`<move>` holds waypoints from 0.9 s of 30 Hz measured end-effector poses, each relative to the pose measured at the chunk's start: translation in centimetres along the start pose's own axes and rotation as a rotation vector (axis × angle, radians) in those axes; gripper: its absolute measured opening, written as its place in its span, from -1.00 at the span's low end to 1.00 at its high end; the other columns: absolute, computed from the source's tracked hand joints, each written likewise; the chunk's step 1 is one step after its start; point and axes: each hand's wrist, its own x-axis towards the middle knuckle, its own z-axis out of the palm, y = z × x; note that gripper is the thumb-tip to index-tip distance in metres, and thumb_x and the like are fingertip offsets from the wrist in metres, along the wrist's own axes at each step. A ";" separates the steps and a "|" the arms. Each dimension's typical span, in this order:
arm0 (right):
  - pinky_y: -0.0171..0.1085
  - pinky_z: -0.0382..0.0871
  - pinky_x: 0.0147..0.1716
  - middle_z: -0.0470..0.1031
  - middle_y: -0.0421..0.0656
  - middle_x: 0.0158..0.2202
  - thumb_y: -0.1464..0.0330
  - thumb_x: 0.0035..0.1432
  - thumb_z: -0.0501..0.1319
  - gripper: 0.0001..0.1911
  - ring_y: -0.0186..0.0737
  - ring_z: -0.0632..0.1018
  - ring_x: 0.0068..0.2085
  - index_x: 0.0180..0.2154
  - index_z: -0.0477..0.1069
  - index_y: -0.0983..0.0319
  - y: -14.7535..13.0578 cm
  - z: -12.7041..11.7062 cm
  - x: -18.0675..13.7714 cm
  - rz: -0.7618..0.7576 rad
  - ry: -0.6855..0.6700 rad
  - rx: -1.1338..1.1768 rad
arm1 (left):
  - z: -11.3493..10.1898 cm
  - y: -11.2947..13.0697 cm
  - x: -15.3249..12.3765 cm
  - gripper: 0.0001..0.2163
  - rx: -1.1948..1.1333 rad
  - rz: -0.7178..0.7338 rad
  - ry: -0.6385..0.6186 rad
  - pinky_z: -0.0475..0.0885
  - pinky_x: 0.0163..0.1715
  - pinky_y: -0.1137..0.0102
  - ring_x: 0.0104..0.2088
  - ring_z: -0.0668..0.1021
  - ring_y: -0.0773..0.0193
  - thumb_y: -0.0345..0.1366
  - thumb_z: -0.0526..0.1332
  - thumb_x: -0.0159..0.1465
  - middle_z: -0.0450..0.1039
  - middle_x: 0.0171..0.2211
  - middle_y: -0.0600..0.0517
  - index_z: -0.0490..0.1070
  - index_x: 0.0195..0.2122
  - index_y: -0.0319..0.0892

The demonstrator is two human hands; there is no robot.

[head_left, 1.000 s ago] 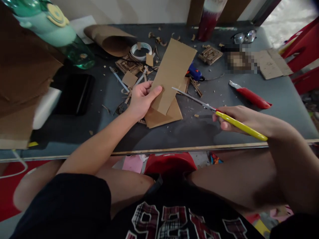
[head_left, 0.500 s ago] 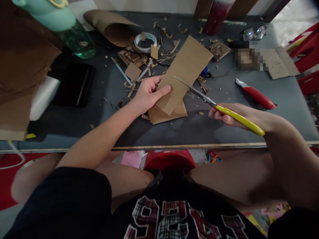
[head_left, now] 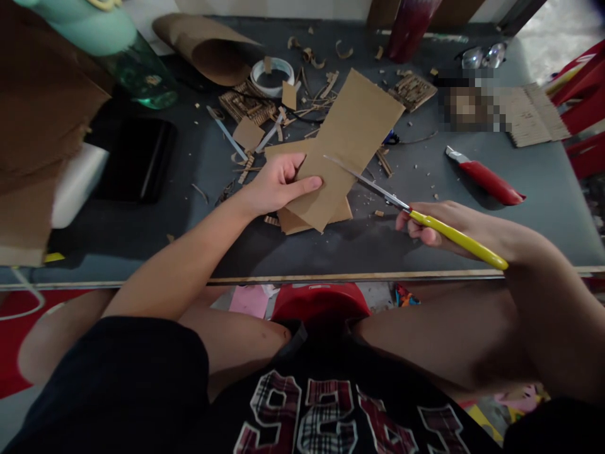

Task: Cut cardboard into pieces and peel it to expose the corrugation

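My left hand [head_left: 282, 183] pinches a flat rectangular piece of cardboard [head_left: 360, 116] at its left edge, thumb on top. It is tilted above the table. My right hand [head_left: 442, 227] is closed round a pair of scissors [head_left: 456, 238] with yellow handles. The scissors' thin metal blade lies across the cardboard's face, its tip a little right of my left thumb; the other blade is hidden, apparently beneath the cardboard. Another cardboard piece [head_left: 341, 211] shows under the held one, its middle covered.
On the grey table [head_left: 392, 252] are a red utility knife [head_left: 489, 181], a tape roll [head_left: 258, 74], a corrugated cardboard piece [head_left: 532, 116], eyeglasses [head_left: 482, 58] and many cardboard scraps. A green bottle [head_left: 142, 69] and a black flat case [head_left: 137, 161] stand or lie at left.
The held cardboard has turned slightly and its lower end has come nearer me. The scissors' tip sits slightly lower. More of a cardboard piece shows behind my left hand.
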 end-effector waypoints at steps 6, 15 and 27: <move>-0.07 0.36 -0.16 0.51 0.06 -0.15 -0.38 0.12 -0.01 -0.13 -0.02 0.50 -0.17 -0.05 0.44 0.25 -0.2 0.2 -0.2 0.027 0.030 0.078 | 0.0 -0.7 0.0 -0.48 -0.047 0.022 0.077 0.71 -0.22 0.12 0.04 0.63 -0.21 0.02 0.55 0.07 0.58 -0.22 -0.06 0.44 -0.10 -0.15; -0.01 0.37 -0.12 0.55 0.11 -0.11 -0.46 0.01 -0.05 -0.03 0.06 0.54 -0.13 -0.06 0.42 0.25 -1.1 -0.4 0.2 0.064 -0.002 0.082 | -0.6 -0.7 0.2 -0.53 -0.123 0.004 0.105 0.68 -0.10 0.04 0.16 0.54 -0.30 -0.16 0.56 0.08 0.56 -0.20 -0.11 0.43 -0.09 -0.20; -0.05 0.38 -0.17 0.54 0.04 -0.17 -0.40 0.10 -0.03 -0.12 -0.02 0.53 -0.18 -0.06 0.42 0.24 0.0 -0.2 0.1 0.022 -0.003 0.081 | 0.2 -0.2 0.0 -0.50 -0.090 0.007 0.085 0.69 -0.16 0.07 0.08 0.60 -0.24 -0.08 0.56 0.06 0.57 -0.23 -0.10 0.44 -0.08 -0.17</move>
